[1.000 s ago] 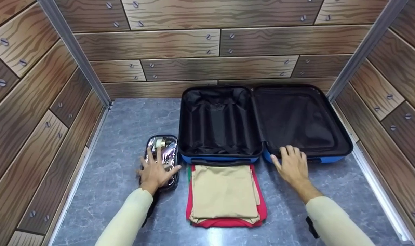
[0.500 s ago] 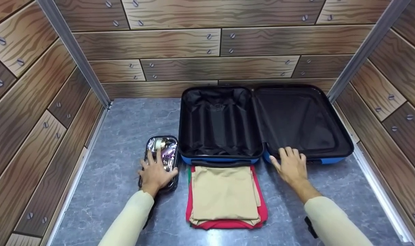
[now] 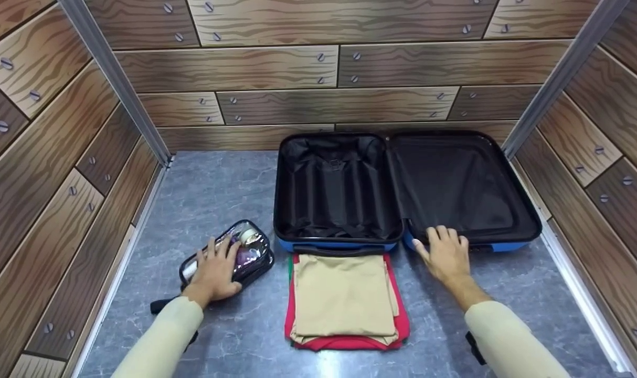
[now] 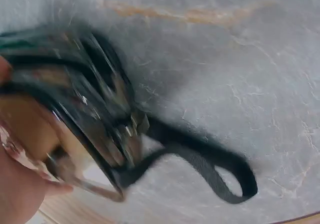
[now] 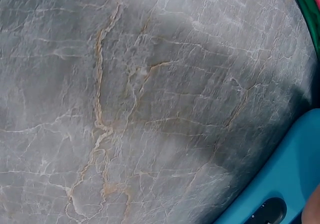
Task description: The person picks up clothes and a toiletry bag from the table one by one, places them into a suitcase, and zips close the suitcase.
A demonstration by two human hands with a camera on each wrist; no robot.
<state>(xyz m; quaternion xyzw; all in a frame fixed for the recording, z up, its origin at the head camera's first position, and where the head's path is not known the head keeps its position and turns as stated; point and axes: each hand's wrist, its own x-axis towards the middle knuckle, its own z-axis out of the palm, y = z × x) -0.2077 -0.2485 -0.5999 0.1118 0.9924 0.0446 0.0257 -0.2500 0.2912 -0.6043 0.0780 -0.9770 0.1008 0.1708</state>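
Observation:
A clear toiletry pouch (image 3: pixel 250 254) with black edging lies slanted left of the suitcase, bottles showing through its window. My left hand (image 3: pixel 211 275) grips it across the top, fingertips at the far edge, thumb on the near side. In the left wrist view the blurred pouch (image 4: pixel 85 99) trails a black strap loop (image 4: pixel 210 159). My right hand (image 3: pixel 447 257) rests at the near rim of the suitcase's right half (image 3: pixel 449 184), fingers over the edge. That suitcase lies unfolded, blue outside and black inside; its left half (image 3: pixel 331 184) has nothing in it.
Folded clothes (image 3: pixel 344 299), tan over red with a green edge, lie in front of the suitcase's left half, by its black handle (image 3: pixel 339 251). Wood-patterned walls (image 3: pixel 276 68) enclose the grey marbled surface (image 3: pixel 213 178) on three sides.
The pouch has turned from upright to slanted, its near end swinging left. My left hand has moved left with it, its spread fingers drawn closer together. My right hand has stayed put.

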